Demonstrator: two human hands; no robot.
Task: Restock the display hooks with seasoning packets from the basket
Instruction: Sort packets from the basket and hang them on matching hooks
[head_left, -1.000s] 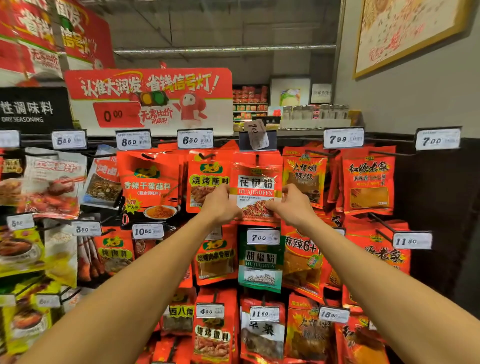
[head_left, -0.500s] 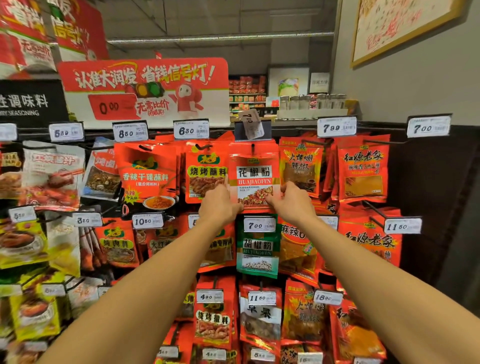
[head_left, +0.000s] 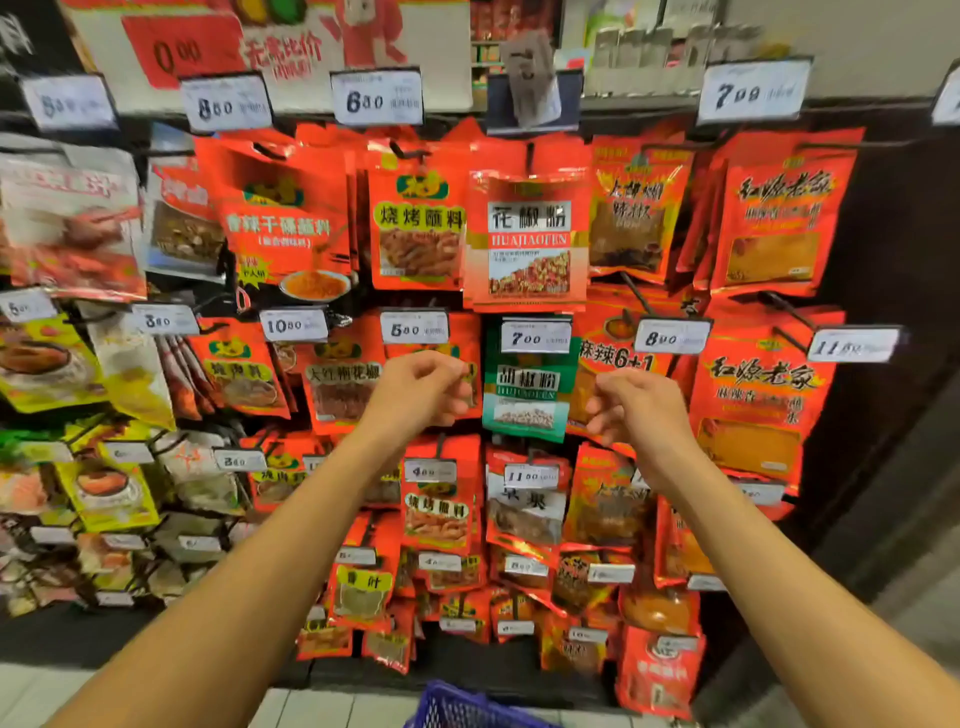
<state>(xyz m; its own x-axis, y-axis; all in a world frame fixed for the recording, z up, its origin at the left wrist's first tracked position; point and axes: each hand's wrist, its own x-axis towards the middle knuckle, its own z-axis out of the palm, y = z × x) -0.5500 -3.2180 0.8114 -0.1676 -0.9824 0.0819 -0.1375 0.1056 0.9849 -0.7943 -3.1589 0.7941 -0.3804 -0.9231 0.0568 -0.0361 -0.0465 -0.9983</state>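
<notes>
Both hands, left (head_left: 415, 389) and right (head_left: 636, 402), hover empty with fingers loosely curled, just below the huajiao packet (head_left: 527, 241). It hangs on its hook (head_left: 530, 151) in the top row; the basket (head_left: 467, 709) sits near, bottom centre.

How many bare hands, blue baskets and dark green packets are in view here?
Hands: 2 (left hand, right hand)
Blue basket: 1
Dark green packet: 1
Total: 4

- Left hand (head_left: 421, 392) is raised at the end of an outstretched bare forearm, fingers loosely curled, holding nothing.
- Right hand (head_left: 636, 408) is level with it, just apart, likewise loosely curled and empty.
</notes>
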